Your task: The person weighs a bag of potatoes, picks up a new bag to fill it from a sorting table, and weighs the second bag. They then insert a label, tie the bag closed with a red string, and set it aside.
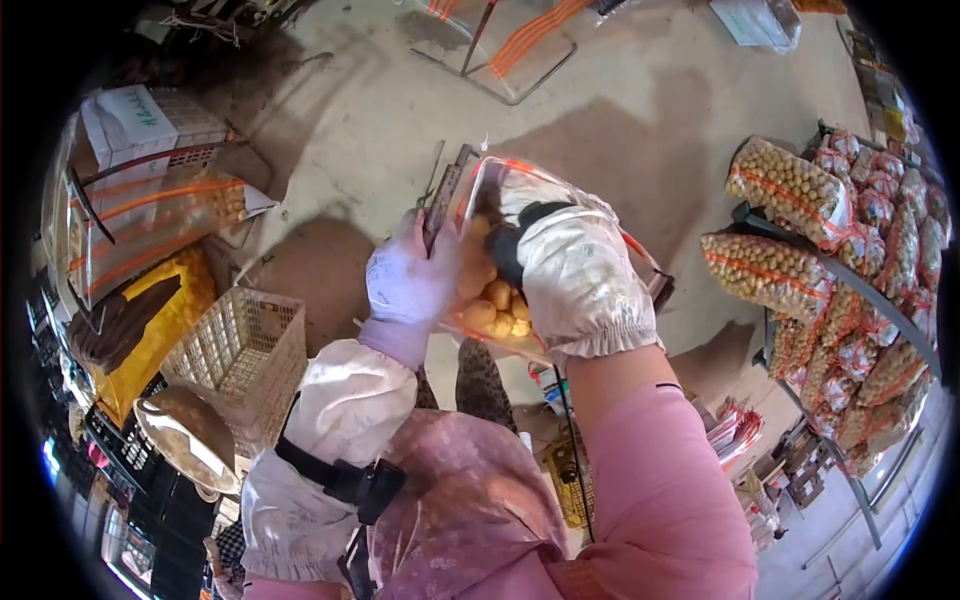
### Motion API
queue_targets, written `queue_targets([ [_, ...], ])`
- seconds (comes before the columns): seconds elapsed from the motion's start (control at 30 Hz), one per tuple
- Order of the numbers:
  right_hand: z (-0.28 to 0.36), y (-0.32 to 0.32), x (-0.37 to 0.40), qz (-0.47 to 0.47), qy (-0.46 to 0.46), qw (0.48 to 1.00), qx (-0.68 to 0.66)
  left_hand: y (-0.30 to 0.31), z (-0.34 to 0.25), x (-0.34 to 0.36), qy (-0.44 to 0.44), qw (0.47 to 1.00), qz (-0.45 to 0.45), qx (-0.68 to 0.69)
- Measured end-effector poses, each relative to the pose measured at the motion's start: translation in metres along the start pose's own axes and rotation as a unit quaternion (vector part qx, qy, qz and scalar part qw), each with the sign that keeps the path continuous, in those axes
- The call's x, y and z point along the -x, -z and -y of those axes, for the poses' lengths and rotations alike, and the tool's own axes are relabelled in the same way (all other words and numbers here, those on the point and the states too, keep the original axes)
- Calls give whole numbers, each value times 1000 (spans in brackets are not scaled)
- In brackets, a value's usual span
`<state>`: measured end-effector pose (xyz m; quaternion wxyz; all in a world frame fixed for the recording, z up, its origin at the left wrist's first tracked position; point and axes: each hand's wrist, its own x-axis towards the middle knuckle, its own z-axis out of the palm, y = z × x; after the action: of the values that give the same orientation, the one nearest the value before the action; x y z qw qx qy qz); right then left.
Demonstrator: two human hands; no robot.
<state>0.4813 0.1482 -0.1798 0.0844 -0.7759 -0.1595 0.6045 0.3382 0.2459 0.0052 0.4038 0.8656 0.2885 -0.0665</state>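
My left hand (408, 278), in a pale lavender glove, is closed round a dark metal bar (445, 200) at the left side of a clear bag with orange edging (640, 250). Round yellow-brown potatoes (482, 318) lie inside the bag. My right arm, in a dirty white sleeve cover with a black strap, reaches over the bag's mouth. The right hand (530, 192) is at the bag's far side, mostly hidden by the sleeve and plastic, so its fingers cannot be made out.
On the right, filled bags of potatoes (785, 185) are stacked on a metal rack. To the left stand a plastic crate (235, 350), a round bowl-like container (187, 440) and another striped bag on a frame (150, 230). A metal stand with orange-striped plastic (535, 40) is ahead.
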Motion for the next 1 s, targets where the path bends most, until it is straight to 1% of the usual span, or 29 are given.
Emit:
queue_targets([
  [0.07, -4, -9, 1, 26, 6, 998, -59, 5, 6, 0, -44, 999, -23, 4],
  [0.1, -8, -16, 2, 41, 7, 993, -110, 8, 8, 2, -44, 999, -27, 7],
  [0.17, -21, -37, 5, 56, 7, 984, -170, 14, 9, 6, -16, 1000, 5, -15],
  [0.2, 12, -2, 96, 120, 38, 992, -22, 13, 10, 9, -16, 1000, 5, -12],
  [0.23, 14, -19, 118, 27, 38, 998, 46, 10, 12, 12, -16, 1000, 3, -15],
  [0.27, 16, -32, 136, -64, 37, 991, 113, 9, 13, 14, -16, 1000, 1, -18],
  [0.3, 15, -46, 154, -65, 31, 991, 113, 10, 11, 14, -17, 1000, 5, -14],
  [0.37, 12, -68, 184, -226, 77, 959, 154, 12, 7, 10, -14, 1000, 0, -19],
  [0.4, 7, -79, 197, -227, 72, 959, 153, 11, 8, 8, -18, 1000, 3, -16],
  [0.47, -7, -100, 221, -251, 102, 954, 126, 8, 12, 5, -16, 1000, -6, -14],
  [0.5, -10, -111, 234, -252, 99, 954, 126, 8, 12, 6, -20, 1000, -15, -3],
  [0.57, -13, -134, 259, -295, 83, 940, 149, 8, 10, 7, -23, 1000, -12, 6],
  [0.6, -16, -142, 270, -294, 82, 941, 149, 8, 10, 7, -22, 1000, -12, 12],
  [0.67, -25, -155, 290, -283, 49, 957, 33, 8, 11, 6, -18, 1000, -7, 2],
  [0.7, -33, -156, 298, -282, 47, 958, 31, 8, 10, 5, -16, 1000, -5, -8],
  [0.77, -49, -158, 310, -251, -7, 967, 33, 6, 9, 3, -18, 1000, -3, -13],
  [0.8, -51, -160, 306, -250, -11, 968, 31, 6, 10, 4, -19, 1000, -5, -19],
  [0.83, -55, -161, 296, -358, 2, 933, -45, 5, 12, 6, -20, 1000, -1, -19],
  [0.87, -61, -160, 281, -460, 16, 880, -119, 5, 16, 5, -37, 999, -8, -21],
  [0.9, -78, -161, 250, -464, 9, 828, -315, 5, 17, 4, -55, 998, -17, -24],
  [0.93, -93, -157, 220, -448, 3, 742, -499, 5, 16, 5, -57, 998, -16, -27],
  [0.97, -98, -143, 203, -448, 2, 739, -503, 6, 15, 6, -58, 998, -22, -17],
  [1.0, -101, -129, 188, -444, -39, 791, -419, 6, 14, 6, -59, 998, -27, -7],
])
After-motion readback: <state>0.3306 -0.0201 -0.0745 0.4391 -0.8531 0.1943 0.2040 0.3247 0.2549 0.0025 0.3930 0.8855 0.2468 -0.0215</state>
